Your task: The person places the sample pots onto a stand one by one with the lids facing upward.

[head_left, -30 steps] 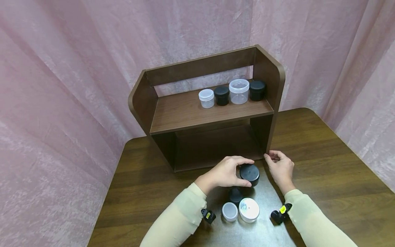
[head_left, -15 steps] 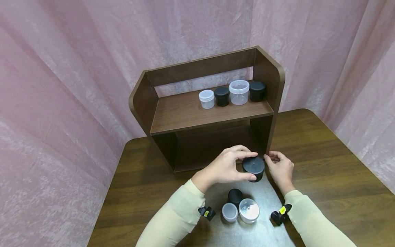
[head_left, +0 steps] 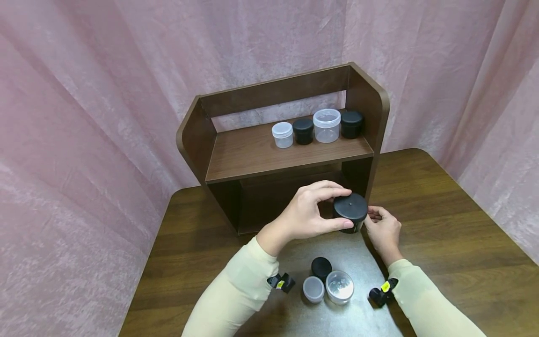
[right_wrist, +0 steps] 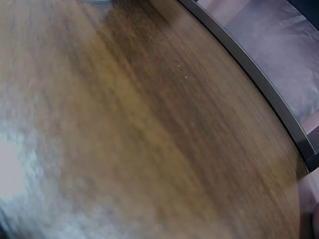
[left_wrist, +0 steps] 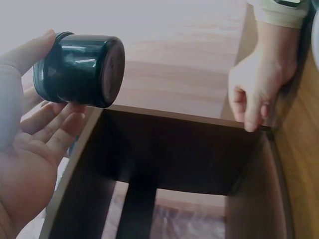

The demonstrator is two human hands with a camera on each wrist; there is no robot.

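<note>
Pink, crushed-texture curtain (head_left: 105, 140) hanging in vertical folds, forming the backdrop. Before it, a wood-grained table (head_left: 455, 201) with rounded far corners; a pale glare lies across its near middle. On the table stands a dark brown shelf unit (head_left: 248, 157), set at a slight angle, with a shelf above and an open compartment below. Left hand (head_left: 305, 215), in a pale sleeve: thumb and fingers pinch a lidded black jar (head_left: 351, 208) by its sides, held upright and raised in front of the lower compartment. Right hand (head_left: 384, 229): fingers curled, thumb and fingers pinching the unit's lower right front edge. Upper shelf, right part, in a row: large clear jar (head_left: 326, 128) between two shelved black jars (head_left: 303, 132), with a small frosted jar (head_left: 282, 135) at the left end. Near the front of the table, clustered close together: clear tub (head_left: 339, 287), frosted tub (head_left: 313, 289) and black tub (head_left: 321, 267). Wrist cameras (head_left: 288, 283) are worn at both sleeves, each bearing a yellow label (head_left: 385, 286) too small to read. Smallest detail: a dot at the centre of the held jar's lid.
</note>
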